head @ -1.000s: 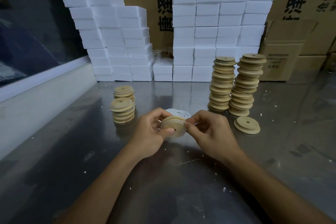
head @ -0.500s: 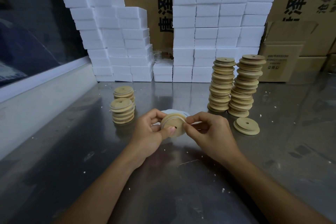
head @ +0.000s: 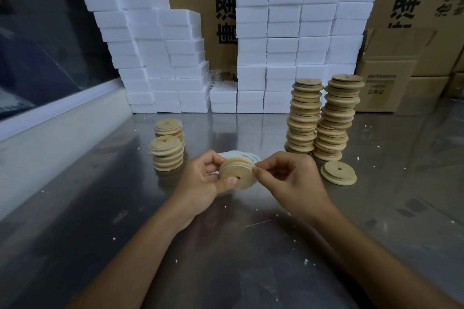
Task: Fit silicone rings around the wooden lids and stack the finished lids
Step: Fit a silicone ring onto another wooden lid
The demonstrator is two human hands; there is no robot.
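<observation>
A round wooden lid [head: 238, 174] with a small centre hole is held on edge above the steel table between both hands. My left hand [head: 200, 183] grips its left side, thumb on the face. My right hand [head: 291, 180] pinches a pale silicone ring at the lid's right rim. Behind the lid lies a small pile of white silicone rings [head: 241, 155], partly hidden. Two short stacks of lids [head: 167, 155] stand to the left. Two tall stacks of lids [head: 321, 118] rise to the right, with a single lid [head: 338, 173] lying in front of them.
White foam blocks [head: 296, 40] are piled along the back of the steel table [head: 226, 258], with cardboard boxes [head: 386, 83] behind and to the right. A pale ledge [head: 50, 128] runs along the left side. Small white crumbs dot the table.
The lid has tilted so its flat face with the hole turns more toward me. Both hands stay close together at the same spot.
</observation>
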